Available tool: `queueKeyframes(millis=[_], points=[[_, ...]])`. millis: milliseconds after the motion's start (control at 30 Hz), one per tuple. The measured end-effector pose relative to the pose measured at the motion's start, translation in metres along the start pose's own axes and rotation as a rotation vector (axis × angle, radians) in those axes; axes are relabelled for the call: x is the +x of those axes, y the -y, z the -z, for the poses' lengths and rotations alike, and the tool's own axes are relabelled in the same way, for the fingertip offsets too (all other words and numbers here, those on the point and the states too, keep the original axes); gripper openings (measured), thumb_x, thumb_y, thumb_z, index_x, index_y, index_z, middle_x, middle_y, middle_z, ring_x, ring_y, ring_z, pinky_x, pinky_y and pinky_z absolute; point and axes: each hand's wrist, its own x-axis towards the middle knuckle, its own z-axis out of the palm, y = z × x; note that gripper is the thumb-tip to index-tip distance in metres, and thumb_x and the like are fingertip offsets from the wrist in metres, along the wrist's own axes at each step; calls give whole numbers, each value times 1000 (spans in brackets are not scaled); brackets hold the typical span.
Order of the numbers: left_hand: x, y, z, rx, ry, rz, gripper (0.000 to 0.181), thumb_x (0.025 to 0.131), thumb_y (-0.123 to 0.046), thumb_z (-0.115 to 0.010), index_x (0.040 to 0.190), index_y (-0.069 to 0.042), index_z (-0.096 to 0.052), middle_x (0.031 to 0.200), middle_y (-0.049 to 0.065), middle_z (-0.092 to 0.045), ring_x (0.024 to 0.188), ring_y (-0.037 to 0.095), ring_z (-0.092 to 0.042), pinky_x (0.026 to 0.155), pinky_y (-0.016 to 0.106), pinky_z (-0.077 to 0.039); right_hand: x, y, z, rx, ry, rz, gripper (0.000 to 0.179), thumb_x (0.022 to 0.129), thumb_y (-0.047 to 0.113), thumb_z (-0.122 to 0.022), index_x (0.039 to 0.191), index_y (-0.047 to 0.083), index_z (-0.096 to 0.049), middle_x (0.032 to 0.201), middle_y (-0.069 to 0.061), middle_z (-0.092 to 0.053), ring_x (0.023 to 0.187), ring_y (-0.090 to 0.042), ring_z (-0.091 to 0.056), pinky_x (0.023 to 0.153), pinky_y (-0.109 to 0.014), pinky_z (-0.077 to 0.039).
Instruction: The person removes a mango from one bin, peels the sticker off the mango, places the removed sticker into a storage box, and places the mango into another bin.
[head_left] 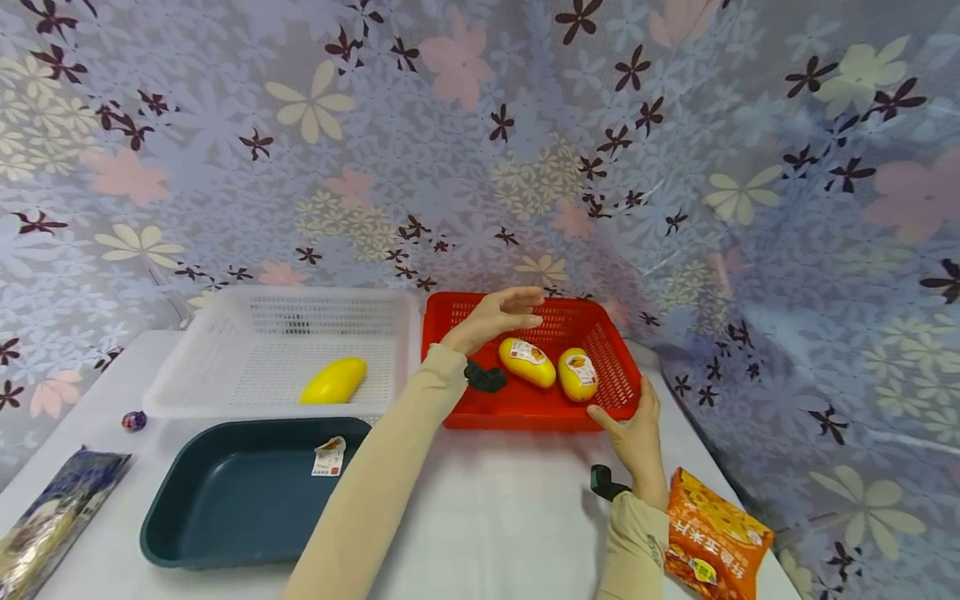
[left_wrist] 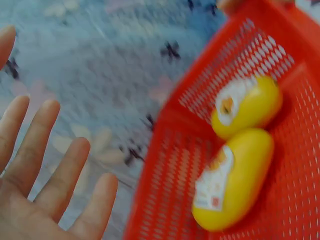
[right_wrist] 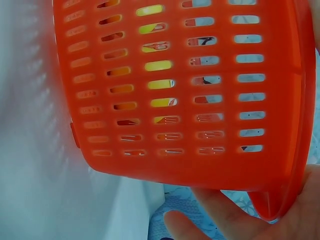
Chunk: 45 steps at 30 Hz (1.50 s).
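A red plastic basket [head_left: 491,412] stands on the table with two yellow mangoes inside. One labelled mango [head_left: 527,362] lies slantwise, and the other mango [head_left: 577,375] is beside it on the right, touching or nearly so. Above the basket's left part, my left hand [head_left: 491,321] hovers with fingers extended and nothing in them; the left wrist view shows those fingers [left_wrist: 37,145] spread. At the basket's front right corner, my right hand [head_left: 637,437] holds the rim, thumb at the front and fingers along the side. The right wrist view shows the basket's slotted wall [right_wrist: 165,165] close up.
To the left stands a white basket [head_left: 225,404] holding a yellow mango [head_left: 335,381]. In front of it is a dark teal tray [head_left: 240,500] with a label [head_left: 328,457]. A lollipop [head_left: 134,421] and a long packet [head_left: 60,517] lie left; an orange snack bag [head_left: 712,537] lies right.
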Motion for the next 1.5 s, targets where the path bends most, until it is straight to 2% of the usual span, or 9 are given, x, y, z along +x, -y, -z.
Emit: queueKeyframes(millis=[200,367,633,800,933,1067,1200,1367,1500], points=[[16,23,1,5,-31,124,56,93,-19,-64,145,-19,-44,149,8,-47,134,30,-47,114,56,-29,0,-3,1,4,-9,4,107,86,26,-74,155,3,4,161,-22,1,148,-40,-9,120,-54,-14],[23,37,1,-31,-52,191,58,92,-19,-65,146,-18,-43,150,7,-44,137,29,-44,116,53,-29,0,-3,0,17,-14,6,107,85,25,-75,155,3,3,161,-21,0,148,-39,-9,120,-54,-15],[36,43,1,25,-82,194,58,92,-19,-66,146,-15,-44,151,8,-42,137,32,-42,115,54,-29,1,-1,-4,37,-33,21,108,83,25,-77,155,2,-1,160,-23,-4,148,-39,-11,120,-53,-15],[44,52,-6,61,-85,202,57,93,-16,-64,146,-10,-43,155,11,-37,143,33,-32,116,48,-31,0,-1,-3,48,-38,17,107,82,24,-78,155,1,-2,160,-24,-5,148,-39,-11,120,-52,-14],[49,63,-14,80,-93,240,56,92,-17,-65,144,-10,-46,156,11,-35,146,33,-28,117,47,-29,0,-2,-2,44,-40,18,107,82,23,-78,155,1,-3,160,-24,-5,148,-40,-10,120,-53,-14],[52,72,-18,98,-94,284,55,90,-18,-67,142,-13,-49,156,9,-35,143,31,-33,115,47,-32,0,-3,-3,38,-41,29,108,81,24,-79,155,1,-4,159,-25,-6,147,-41,-12,119,-55,-15],[54,76,-19,111,-78,306,56,90,-21,-67,143,-15,-49,156,8,-35,140,32,-37,112,49,-35,0,-3,-5,33,-50,37,106,81,22,-79,155,0,-6,159,-25,-8,147,-41,-13,119,-55,-16],[55,79,-20,137,-61,302,57,90,-20,-67,144,-13,-48,155,9,-37,141,31,-36,112,49,-35,0,-4,-4,41,-51,32,106,81,22,-79,155,1,-5,159,-23,-8,147,-39,-13,119,-55,-16],[55,84,-21,183,-5,322,58,90,-15,-64,145,-10,-45,153,12,-39,139,32,-39,114,46,-33,1,-4,-3,40,-49,25,107,81,23,-79,155,2,-5,160,-23,-7,147,-41,-12,119,-56,-15]])
